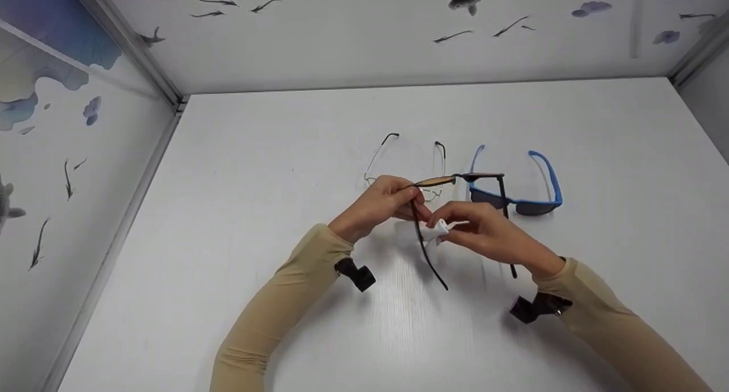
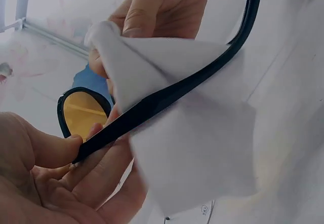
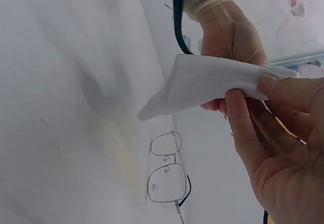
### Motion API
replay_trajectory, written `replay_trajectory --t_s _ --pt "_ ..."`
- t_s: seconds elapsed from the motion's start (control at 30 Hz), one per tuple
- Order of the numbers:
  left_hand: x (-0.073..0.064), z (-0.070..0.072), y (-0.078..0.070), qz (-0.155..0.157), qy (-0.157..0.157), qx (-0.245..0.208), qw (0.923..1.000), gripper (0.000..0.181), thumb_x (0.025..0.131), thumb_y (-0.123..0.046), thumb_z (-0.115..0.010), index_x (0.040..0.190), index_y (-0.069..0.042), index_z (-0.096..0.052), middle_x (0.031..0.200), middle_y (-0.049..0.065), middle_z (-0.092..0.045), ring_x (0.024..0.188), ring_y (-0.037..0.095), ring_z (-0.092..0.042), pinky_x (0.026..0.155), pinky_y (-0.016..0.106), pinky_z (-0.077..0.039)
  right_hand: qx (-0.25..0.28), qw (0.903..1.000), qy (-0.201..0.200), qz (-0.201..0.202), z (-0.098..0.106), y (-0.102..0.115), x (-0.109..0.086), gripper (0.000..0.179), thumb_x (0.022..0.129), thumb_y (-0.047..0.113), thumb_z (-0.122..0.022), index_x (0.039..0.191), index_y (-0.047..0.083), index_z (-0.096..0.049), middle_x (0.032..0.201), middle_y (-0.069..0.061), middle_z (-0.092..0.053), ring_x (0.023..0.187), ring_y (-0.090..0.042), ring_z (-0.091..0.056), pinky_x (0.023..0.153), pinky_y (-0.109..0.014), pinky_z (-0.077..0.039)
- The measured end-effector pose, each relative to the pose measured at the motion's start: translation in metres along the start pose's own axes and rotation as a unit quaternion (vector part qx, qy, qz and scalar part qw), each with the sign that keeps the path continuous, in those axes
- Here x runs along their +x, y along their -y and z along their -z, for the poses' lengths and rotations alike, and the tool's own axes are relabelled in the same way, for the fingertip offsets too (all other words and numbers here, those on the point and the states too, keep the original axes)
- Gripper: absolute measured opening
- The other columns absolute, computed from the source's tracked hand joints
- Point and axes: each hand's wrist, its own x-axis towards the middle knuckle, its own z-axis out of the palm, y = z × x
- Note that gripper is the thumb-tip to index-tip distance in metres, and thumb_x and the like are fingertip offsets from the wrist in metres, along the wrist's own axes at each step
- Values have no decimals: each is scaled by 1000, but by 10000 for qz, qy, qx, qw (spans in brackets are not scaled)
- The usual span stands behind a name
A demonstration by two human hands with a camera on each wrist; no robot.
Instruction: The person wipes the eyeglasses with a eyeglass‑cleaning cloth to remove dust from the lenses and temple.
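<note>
My left hand (image 1: 380, 205) pinches black-framed glasses (image 2: 167, 96) with yellow-tinted lenses at a front corner, thumb on the frame beside the hinge. Their arms are unfolded and point back toward me, above the table. In my right hand (image 1: 491, 231) a white cloth (image 3: 202, 83) is pinched between thumb and fingers. The cloth hangs folded behind the near arm of the glasses in the left wrist view, just below the lenses. Fingertips of both hands come close together at the cloth.
Thin wire-rimmed glasses (image 3: 150, 179) lie on the white table (image 1: 256, 170) beyond my left hand. Blue-framed sunglasses (image 1: 555, 184) with dark lenses lie to their right, arms unfolded. Printed white panels (image 1: 342, 39) enclose the table at the back and sides.
</note>
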Motion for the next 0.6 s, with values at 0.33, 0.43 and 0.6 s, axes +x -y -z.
replay_trajectory --t_s 0.33,0.43,0.6 --pt "-2 7 -8 20 -466 -425 9980 24 103 -1 -39 91 9 -56 84 18 -68 81 27 -69 77 38 -55 -737 9932 588 687 -9 11 -14 34 85 -15 -60 111 7 -62 105 -5 -66 93 -18 -63 76 -31 -54" --pt "-3 11 -8 -43 -694 -454 9965 22 103 0 -39 95 12 -55 86 20 -67 82 27 -69 76 38 -55 -725 9932 667 620 -6 13 -17 35 85 -14 -61 112 9 -62 106 -4 -66 94 -16 -62 76 -30 -54" --pt "-2 18 -9 -241 -947 -410 9944 20 103 0 -40 99 13 -54 90 23 -68 85 28 -69 77 38 -55 -673 9952 652 289 1 16 -23 32 87 -10 -63 113 9 -63 108 -4 -66 94 -15 -63 76 -30 -54"
